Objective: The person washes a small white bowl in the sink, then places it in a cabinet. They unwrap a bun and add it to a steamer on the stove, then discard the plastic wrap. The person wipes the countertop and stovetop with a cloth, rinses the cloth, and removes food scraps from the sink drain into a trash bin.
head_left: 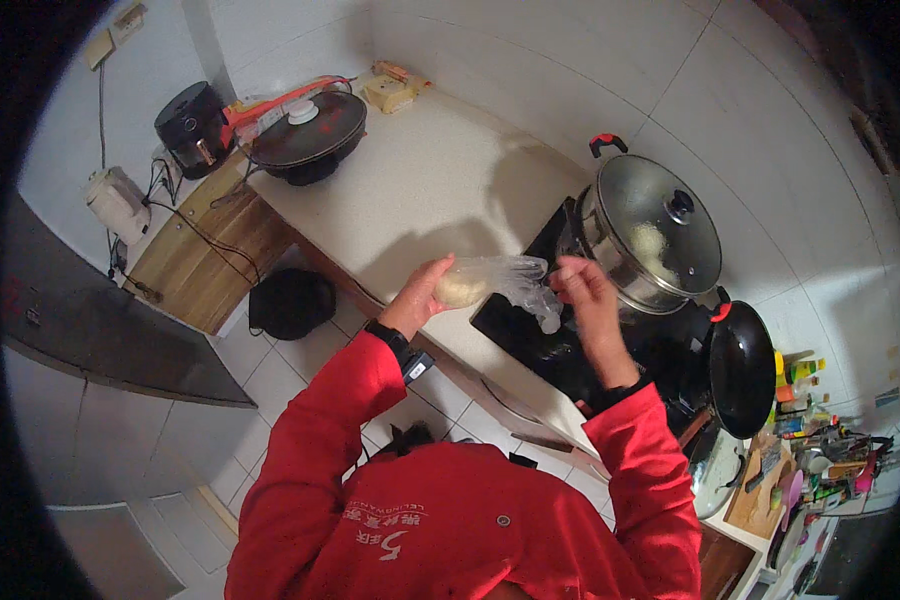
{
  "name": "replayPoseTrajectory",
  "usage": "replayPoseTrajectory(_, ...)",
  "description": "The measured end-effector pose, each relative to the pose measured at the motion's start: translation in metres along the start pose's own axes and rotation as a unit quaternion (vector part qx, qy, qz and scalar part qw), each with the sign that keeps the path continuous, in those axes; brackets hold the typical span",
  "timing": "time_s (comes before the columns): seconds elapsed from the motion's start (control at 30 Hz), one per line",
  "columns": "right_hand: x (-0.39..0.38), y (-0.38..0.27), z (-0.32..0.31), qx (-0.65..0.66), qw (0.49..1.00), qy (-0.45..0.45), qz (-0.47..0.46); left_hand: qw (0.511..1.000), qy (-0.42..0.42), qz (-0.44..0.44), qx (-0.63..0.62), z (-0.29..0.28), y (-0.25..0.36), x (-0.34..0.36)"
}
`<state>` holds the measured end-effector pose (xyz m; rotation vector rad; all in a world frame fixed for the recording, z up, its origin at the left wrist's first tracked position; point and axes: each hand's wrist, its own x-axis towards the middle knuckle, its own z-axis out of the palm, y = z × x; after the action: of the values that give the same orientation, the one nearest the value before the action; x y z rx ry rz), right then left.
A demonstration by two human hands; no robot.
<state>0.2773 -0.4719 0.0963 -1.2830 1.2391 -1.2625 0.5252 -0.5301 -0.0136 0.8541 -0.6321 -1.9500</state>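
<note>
A clear plastic bag (515, 278) with a pale, roundish lump of food (460, 287) in its left end hangs between my hands, over the front edge of the counter. My left hand (422, 296) is wrapped round the lump through the plastic. At the bag's loose end, my right hand (586, 297) pinches the thin film between closed fingers. To the right of that hand stands a steel steamer pot (630, 250) under a glass lid (660, 225), with pale rounded food visible inside. What exactly the lump is, I cannot make out.
Below the pot lies a black cooktop (530, 325), with a black frying pan (745, 370) at its right. A lidded electric pan (310, 140) and a black air fryer (195, 125) stand at the far left. Bottles (800, 375) and a cutting board (760, 490) crowd the right side.
</note>
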Motion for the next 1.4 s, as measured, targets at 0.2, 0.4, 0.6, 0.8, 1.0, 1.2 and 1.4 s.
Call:
replayPoseTrajectory(0.2, -0.03, 0.057, 0.038, -0.163, 0.969, -0.175, -0.058, 0.997, 0.051, -0.005, -0.058, -0.003, -0.003, 0.01)
replayPoseTrajectory(0.4, -0.027, 0.063, 0.054, -0.156, 0.941, -0.294, 0.055, 0.993, 0.014, -0.067, -0.094, -0.018, 0.008, 0.048)
replayPoseTrajectory(0.6, 0.024, 0.057, 0.092, -0.169, 0.984, -0.015, 0.051, 0.984, -0.017, -0.125, -0.123, -0.053, 0.03, 0.09)
replayPoseTrajectory(0.8, 0.054, 0.072, 0.115, -0.355, 0.912, -0.129, 0.163, 0.969, -0.111, -0.158, -0.152, -0.073, 0.048, 0.116)
replayPoseTrajectory(1.0, 0.058, 0.084, 0.093, -0.08, 0.939, -0.104, 0.319, 0.945, -0.143, -0.246, -0.164, -0.078, 0.055, 0.13)
replayPoseTrajectory(1.2, 0.068, 0.095, 0.076, 0.143, 0.945, 0.077, 0.285, 0.942, -0.13, -0.286, -0.119, -0.076, 0.073, 0.119)
replayPoseTrajectory(1.4, 0.079, 0.084, 0.097, 0.25, 0.934, 0.088, 0.237, 0.922, -0.259, -0.259, 0.123, -0.059, 0.103, 0.091)
